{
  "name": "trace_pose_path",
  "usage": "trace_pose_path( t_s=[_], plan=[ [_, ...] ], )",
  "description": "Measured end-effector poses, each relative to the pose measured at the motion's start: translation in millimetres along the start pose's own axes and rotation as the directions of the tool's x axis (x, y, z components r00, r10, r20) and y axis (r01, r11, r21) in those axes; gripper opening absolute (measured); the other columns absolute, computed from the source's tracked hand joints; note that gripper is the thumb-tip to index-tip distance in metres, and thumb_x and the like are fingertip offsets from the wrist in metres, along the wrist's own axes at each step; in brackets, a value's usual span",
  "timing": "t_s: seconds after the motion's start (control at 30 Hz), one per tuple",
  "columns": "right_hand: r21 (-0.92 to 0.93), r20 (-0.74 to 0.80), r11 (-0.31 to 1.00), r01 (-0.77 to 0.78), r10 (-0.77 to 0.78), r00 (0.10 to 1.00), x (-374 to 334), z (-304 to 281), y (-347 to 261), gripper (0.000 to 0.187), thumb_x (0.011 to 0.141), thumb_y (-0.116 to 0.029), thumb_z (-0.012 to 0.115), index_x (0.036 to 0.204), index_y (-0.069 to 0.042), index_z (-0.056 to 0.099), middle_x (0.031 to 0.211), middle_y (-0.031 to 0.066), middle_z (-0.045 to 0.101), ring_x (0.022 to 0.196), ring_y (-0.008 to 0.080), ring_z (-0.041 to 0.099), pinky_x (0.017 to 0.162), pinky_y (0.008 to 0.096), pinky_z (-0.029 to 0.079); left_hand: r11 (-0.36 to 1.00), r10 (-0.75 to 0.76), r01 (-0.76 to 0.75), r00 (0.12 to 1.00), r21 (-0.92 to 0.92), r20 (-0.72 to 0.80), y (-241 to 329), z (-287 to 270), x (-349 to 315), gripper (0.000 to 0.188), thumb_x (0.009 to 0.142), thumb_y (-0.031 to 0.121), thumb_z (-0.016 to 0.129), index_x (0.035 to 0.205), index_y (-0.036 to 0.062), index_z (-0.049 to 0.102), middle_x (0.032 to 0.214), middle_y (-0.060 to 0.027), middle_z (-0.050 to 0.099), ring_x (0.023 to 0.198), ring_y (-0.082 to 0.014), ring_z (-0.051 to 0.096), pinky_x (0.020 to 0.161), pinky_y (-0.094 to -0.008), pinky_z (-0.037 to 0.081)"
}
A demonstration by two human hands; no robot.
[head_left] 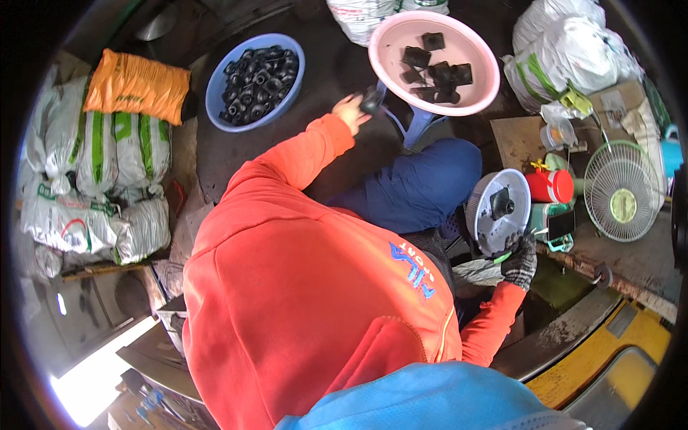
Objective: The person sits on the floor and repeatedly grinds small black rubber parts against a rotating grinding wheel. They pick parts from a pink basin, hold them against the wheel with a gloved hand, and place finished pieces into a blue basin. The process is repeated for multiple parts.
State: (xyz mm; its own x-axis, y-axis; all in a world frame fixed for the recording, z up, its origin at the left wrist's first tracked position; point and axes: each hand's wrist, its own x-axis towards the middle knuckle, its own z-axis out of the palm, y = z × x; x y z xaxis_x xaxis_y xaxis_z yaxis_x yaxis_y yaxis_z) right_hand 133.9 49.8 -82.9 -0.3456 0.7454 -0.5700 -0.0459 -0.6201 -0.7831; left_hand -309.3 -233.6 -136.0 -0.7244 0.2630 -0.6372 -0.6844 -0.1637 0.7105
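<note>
My bare left hand point(351, 113) reaches out between two basins, its fingers closed on a black moulded rubber part point(371, 101). To its left, a blue basin point(209, 100) is heaped with similar black parts. On the other side stands a pink basin point(489, 68) holding several square-flanged black parts point(430, 68). My right hand point(519, 264), in a dark striped knit glove, is closed round a small green-handled tool point(502, 257); its tip is hard to make out. Beside that glove, a pale plastic basket point(527, 193) contains one square-based black part point(502, 203) and dark scraps.
A blue stool point(417, 129) supports the pink basin. On the right are a red jar point(552, 186), a phone point(560, 225) and a fan point(622, 192). Stacked sacks point(100, 154), one orange point(137, 86), fill the left; white sacks point(573, 61) stand at far right.
</note>
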Motion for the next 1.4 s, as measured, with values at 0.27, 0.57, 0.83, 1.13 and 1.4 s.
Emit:
trace_pose_path(
  t_s=[0.27, 0.57, 0.83, 1.13, 1.4],
  plan=[
    [-0.043, -0.092, 0.988, -0.15, 0.145, 0.985, -34.5, -0.6, -3.1, 0.016, 0.092, -0.026, 0.06, 0.104, -0.015, 0.062, 0.087, -0.0024, 0.066, 0.067, 0.0092, 0.059, 0.056, 0.0233, 0.048, 0.863, 0.28, -0.461, 0.777, -0.207, -0.565, 56.5, -167.9, 125.5, 0.064, 0.079, 0.043, 0.069, 0.132, 0.0176, 0.043, 0.096, -0.0052, 0.061, 0.078, -0.0217, 0.057, 0.063, -0.0401, 0.043],
    [0.114, 0.074, 0.992, -0.044, 0.036, 0.997, -20.6, -17.3, -3.7, 0.028, 0.095, -0.031, 0.054, 0.112, -0.01, 0.061, 0.1, 0.0017, 0.066, 0.083, 0.0125, 0.06, 0.077, 0.0284, 0.049, 0.977, 0.19, -0.183, 0.98, -0.111, 0.059, 85.9, 12.4, 83.6, 0.044, 0.094, 0.023, 0.05, 0.133, 0.0044, 0.042, 0.138, -0.0136, 0.043, 0.119, -0.0364, 0.046, 0.099, -0.0475, 0.041],
    [0.38, -0.009, 0.91, 0.163, -0.173, 0.985, -12.8, -44.6, -32.0, 0.032, 0.091, -0.026, 0.062, 0.117, -0.008, 0.059, 0.103, 0.005, 0.064, 0.089, 0.0181, 0.061, 0.077, 0.0325, 0.052, 0.993, -0.048, -0.072, 0.459, 0.091, 0.887, -23.0, 259.9, -76.9, 0.037, 0.091, 0.022, 0.057, 0.122, 0.0024, 0.052, 0.115, -0.0137, 0.059, 0.102, -0.0285, 0.06, 0.088, -0.0387, 0.05],
    [0.537, -0.188, 0.808, 0.24, -0.163, 0.969, -10.7, -49.0, -31.7, 0.019, 0.088, -0.019, 0.063, 0.099, -0.003, 0.062, 0.085, 0.0085, 0.064, 0.071, 0.0221, 0.062, 0.064, 0.0361, 0.055, -0.277, -0.682, -0.951, 0.295, 0.138, 0.669, -235.6, 366.1, -118.5, 0.071, 0.067, 0.03, 0.078, 0.126, 0.0009, 0.053, 0.121, -0.0189, 0.06, 0.111, -0.0321, 0.058, 0.095, -0.0399, 0.045],
    [0.266, 0.003, 0.947, 0.18, -0.188, 0.982, -30.7, -35.9, -33.9, 0.018, 0.091, -0.029, 0.058, 0.093, -0.011, 0.058, 0.063, 0.0009, 0.054, 0.045, 0.0139, 0.046, 0.043, 0.0288, 0.039, -0.143, -0.429, -0.92, 0.39, 0.365, 0.815, -298.4, 329.8, -74.9, 0.076, 0.061, 0.034, 0.084, 0.126, 0.0068, 0.055, 0.118, -0.0161, 0.063, 0.109, -0.0279, 0.06, 0.095, -0.0369, 0.045]
  ],
)
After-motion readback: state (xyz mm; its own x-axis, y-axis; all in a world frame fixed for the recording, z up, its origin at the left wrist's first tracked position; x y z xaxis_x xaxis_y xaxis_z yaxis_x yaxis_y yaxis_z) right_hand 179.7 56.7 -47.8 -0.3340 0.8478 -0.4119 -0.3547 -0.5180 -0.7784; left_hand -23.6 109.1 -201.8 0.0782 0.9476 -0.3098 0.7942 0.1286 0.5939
